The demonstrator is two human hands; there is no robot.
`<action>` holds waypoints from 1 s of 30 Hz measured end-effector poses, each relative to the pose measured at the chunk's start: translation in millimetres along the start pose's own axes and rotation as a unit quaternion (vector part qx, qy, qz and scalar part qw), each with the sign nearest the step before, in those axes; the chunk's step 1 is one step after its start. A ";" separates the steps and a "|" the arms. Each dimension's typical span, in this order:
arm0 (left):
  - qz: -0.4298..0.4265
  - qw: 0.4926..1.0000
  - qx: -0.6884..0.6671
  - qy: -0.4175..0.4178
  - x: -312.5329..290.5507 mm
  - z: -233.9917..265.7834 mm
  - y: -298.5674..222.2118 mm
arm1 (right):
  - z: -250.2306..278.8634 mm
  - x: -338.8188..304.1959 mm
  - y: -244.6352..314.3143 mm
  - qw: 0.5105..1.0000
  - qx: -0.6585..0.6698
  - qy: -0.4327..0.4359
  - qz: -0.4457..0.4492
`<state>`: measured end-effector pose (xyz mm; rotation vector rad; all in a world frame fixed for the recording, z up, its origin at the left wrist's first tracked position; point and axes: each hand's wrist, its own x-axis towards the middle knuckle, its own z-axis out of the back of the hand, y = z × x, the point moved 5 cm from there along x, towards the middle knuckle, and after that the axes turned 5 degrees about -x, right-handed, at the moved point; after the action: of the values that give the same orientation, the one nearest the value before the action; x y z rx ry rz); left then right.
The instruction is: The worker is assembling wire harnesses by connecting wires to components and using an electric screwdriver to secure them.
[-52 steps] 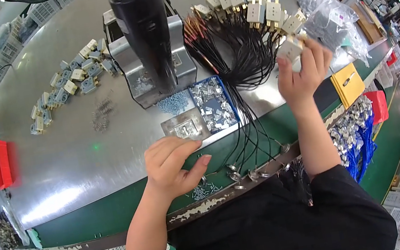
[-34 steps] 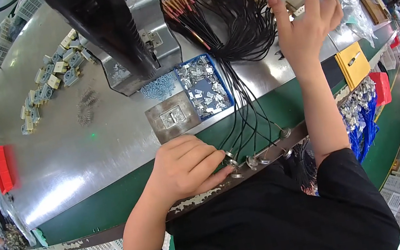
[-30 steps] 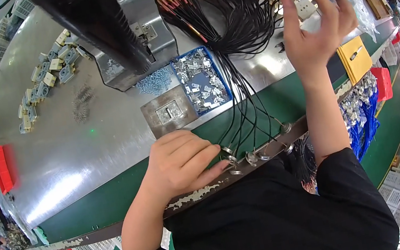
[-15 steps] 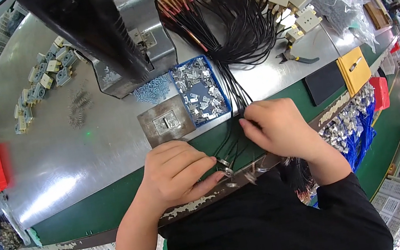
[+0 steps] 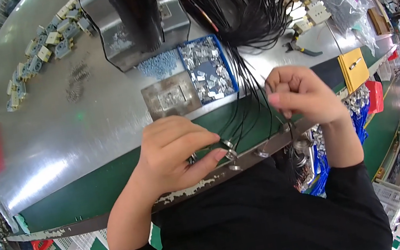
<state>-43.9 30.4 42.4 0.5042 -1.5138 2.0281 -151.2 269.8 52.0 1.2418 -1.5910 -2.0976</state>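
Wires [image 5: 239,67], thin and black with round silver metal ends [image 5: 231,155], trail from a dense bundle [image 5: 254,24] down between the two hands. The worker's right hand [image 5: 304,96] pinches at least one wire between thumb and curled forefinger. The left hand [image 5: 175,153] is loosely curled, thumb and forefinger parted just beside the nearest ends; whether they touch, I can't tell from here. Beyond the hands sits a shallow blue tray [image 5: 230,71] of small silver metal pieces [image 5: 199,53].
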 end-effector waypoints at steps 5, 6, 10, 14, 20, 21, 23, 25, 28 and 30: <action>0.022 0.998 -0.054 -0.023 2.0 -2.9 -1.7 | -7.4 3.9 -1.7 0.994 0.104 0.015 -0.016; 0.050 0.995 -0.090 -0.011 5.7 -3.1 -5.1 | -14.7 3.9 1.7 0.991 0.135 -0.001 -0.010; 0.112 0.961 -0.253 -0.025 7.4 -14.3 -16.9 | -42.2 9.1 14.1 0.973 0.215 -0.084 -0.010; 0.106 0.959 -0.264 0.002 -0.1 4.6 -27.4 | -49.1 20.7 37.1 0.993 -0.012 -0.096 0.062; 0.060 0.994 -0.052 -0.078 4.0 65.2 -30.0 | -101.5 34.3 105.6 0.709 -0.449 -0.015 0.544; 0.037 0.994 0.022 -0.104 1.5 76.3 -29.8 | -111.9 43.2 101.9 0.717 -0.424 0.038 0.552; 0.028 0.991 0.026 -0.132 -3.7 89.6 -20.5 | -119.2 54.3 101.2 0.731 -0.423 0.052 0.533; 0.086 0.984 -0.042 -0.150 -11.5 98.7 -10.0 | -126.2 62.6 101.7 0.745 -0.421 0.071 0.512; 0.169 0.928 -0.260 -0.208 -25.1 88.5 7.6 | -126.9 73.5 103.5 0.801 -0.353 0.070 0.479; 0.205 0.847 -0.426 -0.242 -25.7 79.6 15.6 | -122.7 79.5 101.3 0.815 -0.317 0.071 0.479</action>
<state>-36.0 -54.3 38.9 0.3344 -2.8017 1.2729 -140.2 97.8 96.0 0.2305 -0.9475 -1.5493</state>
